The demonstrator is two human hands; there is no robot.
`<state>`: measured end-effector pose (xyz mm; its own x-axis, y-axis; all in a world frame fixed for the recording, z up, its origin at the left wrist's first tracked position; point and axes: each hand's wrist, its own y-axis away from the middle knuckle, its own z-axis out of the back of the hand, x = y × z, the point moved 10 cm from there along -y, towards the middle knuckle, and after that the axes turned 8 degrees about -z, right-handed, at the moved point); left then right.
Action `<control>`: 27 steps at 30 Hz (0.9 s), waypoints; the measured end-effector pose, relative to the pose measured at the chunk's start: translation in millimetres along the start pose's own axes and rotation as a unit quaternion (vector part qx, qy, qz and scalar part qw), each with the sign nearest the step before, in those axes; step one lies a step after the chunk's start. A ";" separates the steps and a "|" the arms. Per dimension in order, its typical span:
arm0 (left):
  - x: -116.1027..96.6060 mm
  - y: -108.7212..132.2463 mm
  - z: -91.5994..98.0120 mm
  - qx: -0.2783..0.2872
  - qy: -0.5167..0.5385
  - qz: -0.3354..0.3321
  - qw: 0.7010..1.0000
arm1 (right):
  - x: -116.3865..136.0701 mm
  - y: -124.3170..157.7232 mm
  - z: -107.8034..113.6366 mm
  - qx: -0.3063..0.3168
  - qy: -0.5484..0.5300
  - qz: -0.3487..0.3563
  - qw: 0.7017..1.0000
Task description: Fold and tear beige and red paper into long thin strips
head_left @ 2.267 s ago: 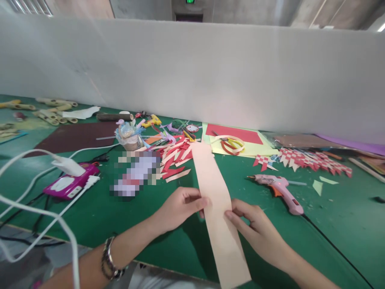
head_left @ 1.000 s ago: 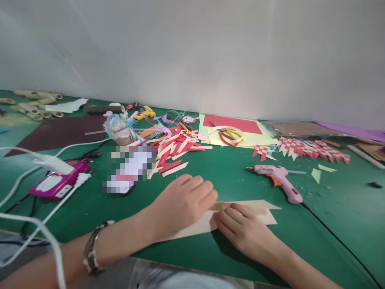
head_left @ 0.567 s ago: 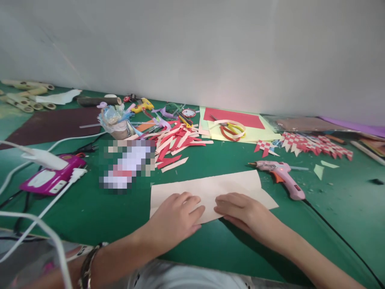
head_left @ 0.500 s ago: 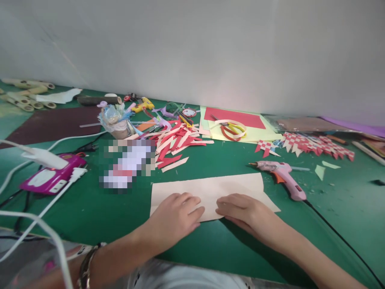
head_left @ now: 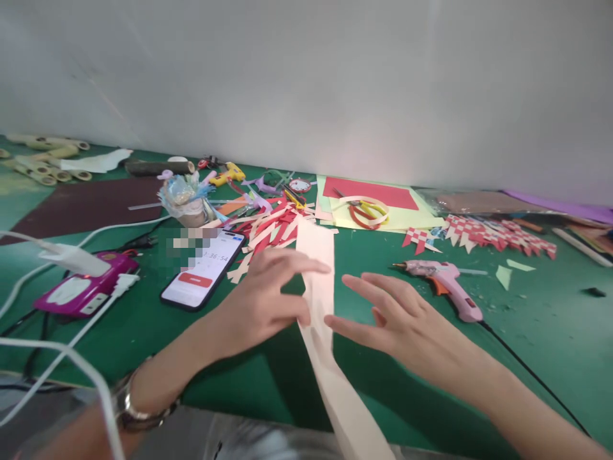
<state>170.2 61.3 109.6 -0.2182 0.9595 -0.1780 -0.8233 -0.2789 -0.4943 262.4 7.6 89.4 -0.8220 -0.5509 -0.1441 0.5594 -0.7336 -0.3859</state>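
A pale peach sheet of paper (head_left: pixel 320 255), folded lengthwise, runs away from me over the green table, its near end sticking out past the table edge. My left hand (head_left: pixel 268 300) has it at the left side, index finger across the face and thumb at the edge. On the other side is my right hand (head_left: pixel 393 319), fingers spread; its thumb tip is at the paper's right edge, and whether it touches I cannot tell. A pink glue gun (head_left: pixel 447 278) lies beyond the right hand. Left of the paper is a phone (head_left: pixel 205 271) showing a timer.
Red and peach paper strips (head_left: pixel 272 227) are heaped behind the paper. Scissors (head_left: pixel 368 214) rest on coloured sheets (head_left: pixel 397 193). Woven red-and-white paper pieces (head_left: pixel 498 235) lie at right. A purple power strip (head_left: pixel 89 284) with white cables is at left, beside a dark sheet (head_left: pixel 90 201).
The paper has turned from lying crosswise to pointing away from me. My left hand has come up onto its side. My right hand has lifted off and spread its fingers.
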 end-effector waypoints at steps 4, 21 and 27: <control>43.5 -13.7 4.3 -0.069 0.126 0.074 0.987 | 19.8 -7.0 7.8 -0.090 0.108 0.065 0.988; 41.9 12.4 -15.9 0.132 0.131 0.146 0.972 | 32.1 27.8 -21.8 -0.061 0.041 0.011 0.997; -36.8 29.9 -81.6 0.257 0.000 0.043 0.965 | 37.6 33.2 -49.9 0.029 -0.049 0.007 0.998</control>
<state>196.5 14.5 32.0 -0.2972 0.9339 -0.1988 -0.9535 -0.3012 0.0106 244.7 -17.6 25.8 -0.8010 -0.5959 -0.0576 0.5786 -0.7460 -0.3297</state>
